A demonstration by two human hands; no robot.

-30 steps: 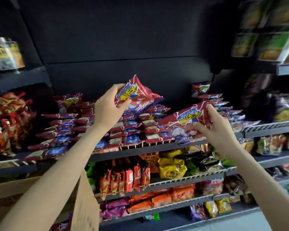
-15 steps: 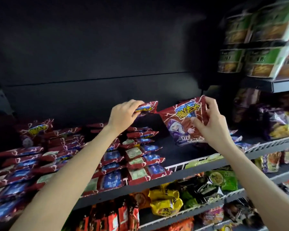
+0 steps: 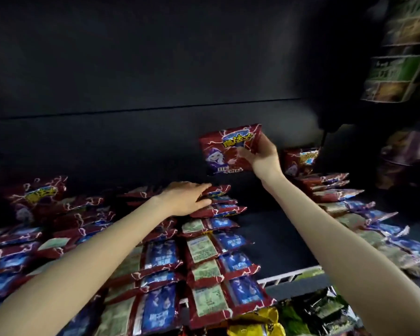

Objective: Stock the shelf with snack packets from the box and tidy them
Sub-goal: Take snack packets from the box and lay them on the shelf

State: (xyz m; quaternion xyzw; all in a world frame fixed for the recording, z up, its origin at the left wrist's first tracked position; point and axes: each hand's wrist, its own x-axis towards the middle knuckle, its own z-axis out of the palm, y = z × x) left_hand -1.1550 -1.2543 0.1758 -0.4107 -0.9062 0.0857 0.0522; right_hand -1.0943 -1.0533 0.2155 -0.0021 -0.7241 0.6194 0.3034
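Head camera view, looking down two bare forearms toward a dark store shelf. Right of centre, the right hand holds a red snack packet upright in the air above a bare strip of shelf, the thumb across its front lower corner and the fingers curled behind its right edge. At centre, the left hand lies flat, fingers straight, its fingertips pressing on the topmost packet of a leaning row of red and blue packets that runs toward the lower centre. Similar rows fill the left side and right edge. Yellow and green bags sit blurred at bottom right.
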